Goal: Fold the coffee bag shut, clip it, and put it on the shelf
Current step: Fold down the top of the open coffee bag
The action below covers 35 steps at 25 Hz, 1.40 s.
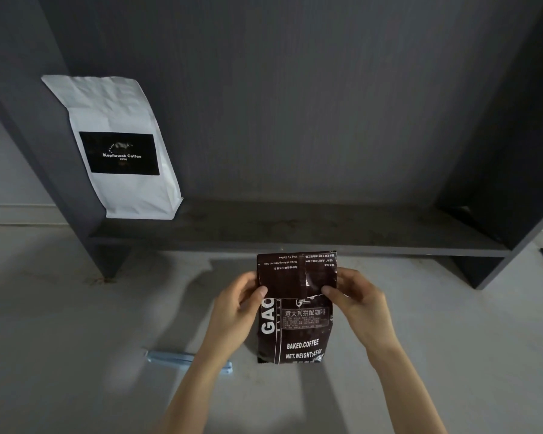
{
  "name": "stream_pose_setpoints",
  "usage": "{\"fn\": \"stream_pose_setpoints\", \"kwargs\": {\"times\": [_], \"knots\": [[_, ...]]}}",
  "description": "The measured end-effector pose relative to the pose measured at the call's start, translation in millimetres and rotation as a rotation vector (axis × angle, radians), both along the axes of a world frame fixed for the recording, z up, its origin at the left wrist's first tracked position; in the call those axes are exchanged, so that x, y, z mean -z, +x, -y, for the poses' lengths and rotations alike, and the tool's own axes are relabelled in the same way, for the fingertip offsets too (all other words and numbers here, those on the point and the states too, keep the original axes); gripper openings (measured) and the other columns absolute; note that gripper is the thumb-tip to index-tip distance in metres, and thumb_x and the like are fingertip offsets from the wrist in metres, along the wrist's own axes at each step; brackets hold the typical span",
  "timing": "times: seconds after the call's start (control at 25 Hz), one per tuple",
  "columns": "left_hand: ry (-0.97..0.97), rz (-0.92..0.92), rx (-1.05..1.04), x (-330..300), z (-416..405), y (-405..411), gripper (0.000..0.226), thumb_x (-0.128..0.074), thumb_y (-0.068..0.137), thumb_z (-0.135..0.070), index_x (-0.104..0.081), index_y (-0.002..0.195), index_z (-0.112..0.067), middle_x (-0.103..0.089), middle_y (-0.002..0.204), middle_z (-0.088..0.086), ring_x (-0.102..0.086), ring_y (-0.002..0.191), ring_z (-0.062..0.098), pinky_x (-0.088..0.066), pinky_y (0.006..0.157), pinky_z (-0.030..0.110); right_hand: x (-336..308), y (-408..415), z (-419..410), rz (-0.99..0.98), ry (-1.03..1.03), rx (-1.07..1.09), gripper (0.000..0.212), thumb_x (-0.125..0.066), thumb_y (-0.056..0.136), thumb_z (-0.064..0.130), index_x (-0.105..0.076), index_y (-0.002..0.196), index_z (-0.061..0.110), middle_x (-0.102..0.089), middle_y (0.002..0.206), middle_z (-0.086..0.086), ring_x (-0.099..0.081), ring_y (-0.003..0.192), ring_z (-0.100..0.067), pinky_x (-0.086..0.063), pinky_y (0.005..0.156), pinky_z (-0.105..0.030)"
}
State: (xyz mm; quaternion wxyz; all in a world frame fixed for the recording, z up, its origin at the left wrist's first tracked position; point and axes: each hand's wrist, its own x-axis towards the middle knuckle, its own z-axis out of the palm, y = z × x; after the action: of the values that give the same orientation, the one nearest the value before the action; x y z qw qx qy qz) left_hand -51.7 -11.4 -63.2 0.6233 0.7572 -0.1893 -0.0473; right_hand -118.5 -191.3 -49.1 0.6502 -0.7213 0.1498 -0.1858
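Here, looking down from my head camera, I have the dark brown coffee bag standing upright on the pale worktop, just in front of the grey shelf. Its top flap is folded forward over the front, so the printing on the flap reads upside down. My left hand pinches the flap's left edge, thumb on the front and the fingers curled behind; my right hand does the same at the right edge, thumb pressed on the fold. Both sets of fingers are closed on the bag. A light blue clip lies flat on the worktop near my left forearm, apart from the bag. On the shelf's left end a white coffee bag with a black label leans against the side panel.
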Motion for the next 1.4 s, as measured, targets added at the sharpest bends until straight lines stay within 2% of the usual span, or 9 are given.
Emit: {"fn": "stream_pose_setpoints", "kwargs": {"times": [0.12,0.32,0.56,0.68,0.76,1.0,1.2,1.28,1.4], "knots": [[0.065,0.075,-0.104,6,5,-1,0.018,-0.055,0.083,-0.009,-0.056,0.088,-0.026,-0.066,0.087,-0.01,-0.06,0.08,-0.009,-0.043,0.074,0.005,5,1,1,-0.026,-0.035,0.058,0.021,-0.067,0.074,0.002,-0.065,0.084,0.02,-0.067,0.076,0.005,-0.063,0.077,-0.011,-0.049,0.065,-0.015],[0.107,0.143,-0.172,5,7,-2,0.029,-0.058,0.082,-0.011,-0.05,0.073,-0.037,-0.062,0.078,-0.017,-0.057,0.073,-0.017,-0.04,0.069,0.003,8,-1,-1,-0.014,-0.059,0.074,0.018,-0.067,0.074,0.002,-0.063,0.073,0.019,-0.065,0.064,0.01,-0.06,0.062,0.002,-0.046,0.055,-0.005],[0.1,0.181,-0.19,-4,3,-4,0.025,-0.058,0.082,-0.01,-0.054,0.074,-0.034,-0.061,0.078,-0.022,-0.056,0.073,-0.02,-0.04,0.07,-0.001,5,-5,3,0.0,-0.025,0.048,0.023,-0.068,0.073,0.003,-0.063,0.068,0.024,-0.063,0.051,0.02,-0.059,0.061,0.001,-0.048,0.065,-0.013],[0.103,0.133,-0.192,-3,-4,-4,0.018,-0.057,0.083,-0.013,-0.055,0.076,-0.029,-0.06,0.079,-0.02,-0.056,0.073,-0.021,-0.04,0.067,-0.003,9,0,-6,-0.006,-0.013,0.024,0.02,-0.069,0.073,0.004,-0.064,0.069,0.023,-0.065,0.057,0.012,-0.063,0.071,-0.012,-0.05,0.069,-0.023],[0.101,0.087,-0.23,4,-8,-5,0.019,-0.057,0.083,-0.013,-0.053,0.074,-0.029,-0.059,0.078,-0.018,-0.054,0.071,-0.023,-0.038,0.064,-0.004,15,4,-13,-0.03,-0.011,0.025,0.014,-0.068,0.074,0.005,-0.064,0.074,0.019,-0.063,0.064,0.006,-0.061,0.072,-0.015,-0.049,0.068,-0.022],[0.05,0.039,-0.193,11,-14,-5,0.012,-0.057,0.082,-0.011,-0.062,0.091,-0.018,-0.064,0.085,-0.014,-0.059,0.077,-0.016,-0.043,0.07,-0.001,16,3,-17,-0.032,0.03,0.044,0.015,-0.067,0.075,0.004,-0.064,0.086,0.014,-0.063,0.072,0.002,-0.06,0.071,-0.009,-0.048,0.057,-0.007],[-0.022,-0.062,-0.141,3,-18,-9,0.015,-0.057,0.082,-0.008,-0.064,0.089,-0.02,-0.067,0.086,-0.012,-0.063,0.078,-0.008,-0.045,0.071,0.002,9,-6,-20,-0.02,-0.097,-0.012,0.029,-0.065,0.077,0.005,-0.057,0.095,0.026,-0.066,0.091,0.006,-0.062,0.09,-0.007,-0.049,0.071,-0.015],[-0.082,-0.095,-0.194,-2,-17,-14,0.014,-0.058,0.081,-0.008,-0.064,0.086,-0.021,-0.069,0.087,-0.006,-0.064,0.078,-0.002,-0.047,0.072,0.006,5,-11,-20,0.039,-0.204,0.009,0.034,-0.065,0.077,0.008,-0.054,0.105,0.024,-0.062,0.099,0.013,-0.058,0.095,0.003,-0.046,0.076,-0.012],[-0.152,-0.121,-0.269,-15,-22,-16,0.016,-0.058,0.082,-0.01,-0.063,0.083,-0.025,-0.069,0.088,-0.004,-0.064,0.083,0.01,-0.049,0.08,0.024,-3,-14,-24,0.127,-0.17,0.071,0.024,-0.059,0.083,0.015,-0.053,0.104,0.024,-0.06,0.099,0.017,-0.056,0.09,0.01,-0.045,0.072,-0.004]]}}
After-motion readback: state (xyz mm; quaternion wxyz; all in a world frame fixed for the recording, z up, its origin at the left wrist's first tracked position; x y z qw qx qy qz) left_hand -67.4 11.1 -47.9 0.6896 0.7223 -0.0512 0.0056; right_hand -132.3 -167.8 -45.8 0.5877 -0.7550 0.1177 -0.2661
